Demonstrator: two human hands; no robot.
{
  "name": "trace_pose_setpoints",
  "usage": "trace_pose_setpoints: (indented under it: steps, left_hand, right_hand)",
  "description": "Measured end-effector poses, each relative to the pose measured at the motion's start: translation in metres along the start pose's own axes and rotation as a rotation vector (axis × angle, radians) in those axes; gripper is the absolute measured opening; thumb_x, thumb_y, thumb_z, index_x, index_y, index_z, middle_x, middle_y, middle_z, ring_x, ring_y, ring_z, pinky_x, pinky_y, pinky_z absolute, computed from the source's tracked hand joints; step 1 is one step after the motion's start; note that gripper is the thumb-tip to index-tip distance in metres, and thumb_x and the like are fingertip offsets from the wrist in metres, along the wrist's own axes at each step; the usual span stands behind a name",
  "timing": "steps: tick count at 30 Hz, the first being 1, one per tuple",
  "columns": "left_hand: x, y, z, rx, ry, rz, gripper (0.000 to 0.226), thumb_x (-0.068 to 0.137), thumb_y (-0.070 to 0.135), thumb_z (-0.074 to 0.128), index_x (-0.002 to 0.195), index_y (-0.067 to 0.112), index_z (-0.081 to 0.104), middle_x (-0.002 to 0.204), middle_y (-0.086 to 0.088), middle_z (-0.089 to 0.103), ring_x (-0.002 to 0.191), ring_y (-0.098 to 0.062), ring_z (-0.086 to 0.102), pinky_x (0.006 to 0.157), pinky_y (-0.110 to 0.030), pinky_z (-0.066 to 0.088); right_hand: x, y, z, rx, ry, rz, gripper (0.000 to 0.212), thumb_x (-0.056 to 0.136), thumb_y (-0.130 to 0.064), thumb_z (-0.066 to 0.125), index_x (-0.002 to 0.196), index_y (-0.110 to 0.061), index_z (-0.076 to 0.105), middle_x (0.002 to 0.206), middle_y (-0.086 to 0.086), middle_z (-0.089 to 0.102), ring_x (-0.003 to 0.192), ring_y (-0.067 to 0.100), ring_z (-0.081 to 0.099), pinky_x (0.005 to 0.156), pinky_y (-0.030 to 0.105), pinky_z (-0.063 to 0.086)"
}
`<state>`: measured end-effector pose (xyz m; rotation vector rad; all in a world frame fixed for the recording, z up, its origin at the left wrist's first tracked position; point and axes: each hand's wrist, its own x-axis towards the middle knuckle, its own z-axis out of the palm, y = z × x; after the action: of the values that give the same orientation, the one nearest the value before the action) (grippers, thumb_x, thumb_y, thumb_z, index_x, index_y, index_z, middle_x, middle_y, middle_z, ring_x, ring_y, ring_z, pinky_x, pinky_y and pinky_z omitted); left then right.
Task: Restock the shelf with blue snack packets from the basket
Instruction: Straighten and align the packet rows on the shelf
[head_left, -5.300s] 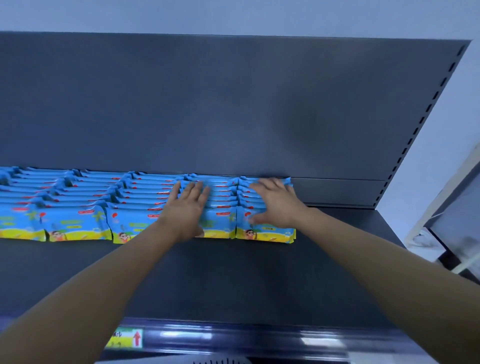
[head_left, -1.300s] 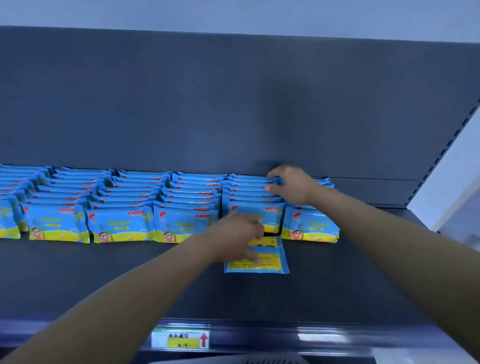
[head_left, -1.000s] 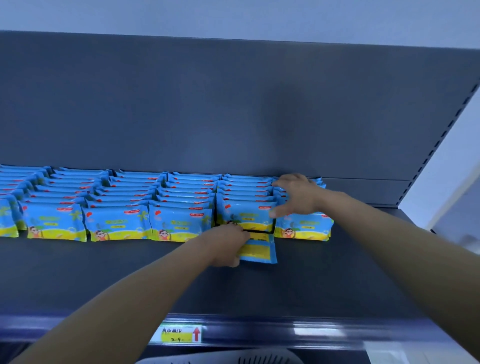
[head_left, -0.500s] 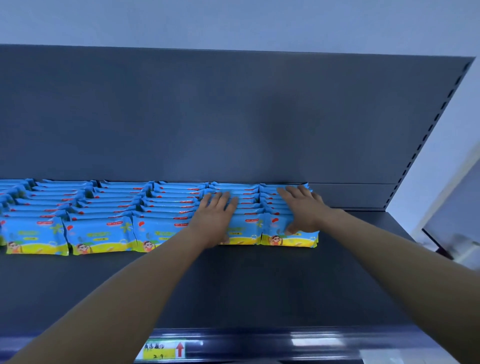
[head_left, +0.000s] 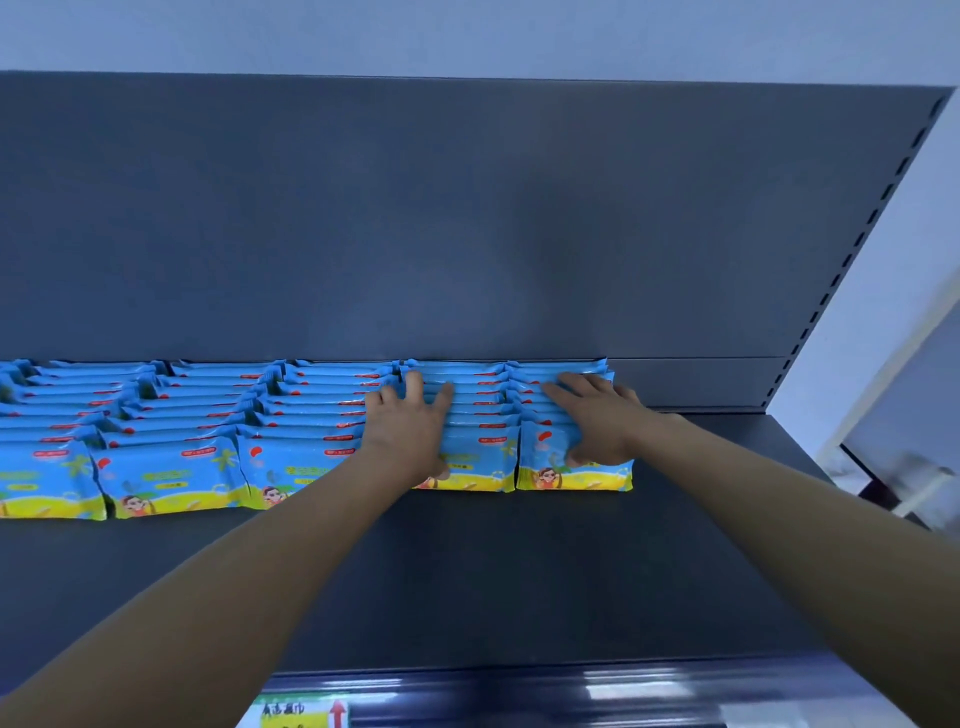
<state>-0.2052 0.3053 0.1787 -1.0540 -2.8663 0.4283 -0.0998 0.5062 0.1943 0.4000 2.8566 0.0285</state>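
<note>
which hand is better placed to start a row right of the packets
Likely right: the right hand rests on the end row, beside the bare shelf; the left hand lies one row further left.

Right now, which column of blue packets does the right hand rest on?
The rightmost column, at the line's end; the left hand presses its neighbour.

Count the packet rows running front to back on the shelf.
5: first row cut by the left frame edge, second, third, fourth under the left hand, fifth under the right hand. More may continue off-frame left.
</note>
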Motion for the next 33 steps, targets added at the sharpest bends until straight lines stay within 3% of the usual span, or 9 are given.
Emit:
trace_pose_setpoints:
  steps: [4,11,13,17,26,33]
  left_hand:
    - [0.003,0.006,-0.002,-0.010,0.006,0.013,0.100,0.077,0.049,0.067,0.149,0.016,0.007,0.140,-0.019,0.028,0.125,-0.037,0.037,0.106,-0.044,0.030]
    - [0.001,0.005,-0.001,0.051,0.023,0.028,0.093,0.084,0.040,0.062,0.150,0.011,0.004,0.140,-0.019,0.028,0.126,-0.034,0.035,0.106,-0.042,0.028]
    - [0.000,0.006,-0.003,0.052,0.016,0.020,0.093,0.083,0.045,0.059,0.150,0.010,0.004,0.143,-0.018,0.025,0.131,-0.035,0.027,0.110,-0.046,0.022]
    - [0.000,0.011,-0.001,-0.046,-0.016,0.026,0.106,0.079,0.069,0.048,0.149,0.004,0.003,0.155,-0.015,0.007,0.144,-0.035,0.000,0.117,-0.054,-0.005]
    - [0.003,0.006,-0.001,-0.202,-0.088,0.065,0.116,0.075,0.066,0.058,0.149,0.004,-0.007,0.158,-0.012,-0.006,0.147,-0.028,-0.007,0.115,-0.050,-0.013]
    - [-0.003,0.008,0.004,-0.258,-0.002,0.120,0.114,0.076,0.065,0.059,0.150,0.013,-0.011,0.158,-0.009,-0.010,0.146,-0.025,-0.012,0.114,-0.048,-0.015]
  right_hand:
    - [0.000,-0.001,0.000,0.006,-0.018,0.002,0.099,0.084,-0.039,0.066,0.152,-0.027,-0.006,0.160,-0.002,-0.008,0.147,0.026,-0.007,0.118,0.049,0.004]
    - [-0.001,0.002,0.001,0.022,-0.012,-0.005,0.098,0.085,-0.037,0.066,0.152,-0.030,-0.004,0.160,-0.004,-0.007,0.148,0.024,-0.006,0.119,0.049,0.003]
    - [-0.001,0.003,0.002,0.019,-0.012,-0.006,0.098,0.084,-0.037,0.067,0.152,-0.030,-0.004,0.160,-0.004,-0.007,0.148,0.023,-0.006,0.119,0.050,0.004]
    - [-0.001,0.002,0.002,0.005,-0.009,-0.010,0.097,0.085,-0.037,0.067,0.152,-0.030,-0.004,0.160,-0.004,-0.007,0.148,0.024,-0.006,0.119,0.050,0.004]
    - [-0.005,0.002,0.012,0.013,0.027,-0.023,0.113,0.077,-0.044,0.072,0.150,-0.028,-0.013,0.159,-0.003,-0.016,0.146,0.024,-0.015,0.118,0.050,-0.005]
    - [-0.012,0.012,0.014,0.097,0.047,0.016,0.118,0.074,-0.052,0.072,0.150,-0.028,-0.014,0.158,-0.001,-0.019,0.145,0.025,-0.020,0.118,0.049,-0.007]
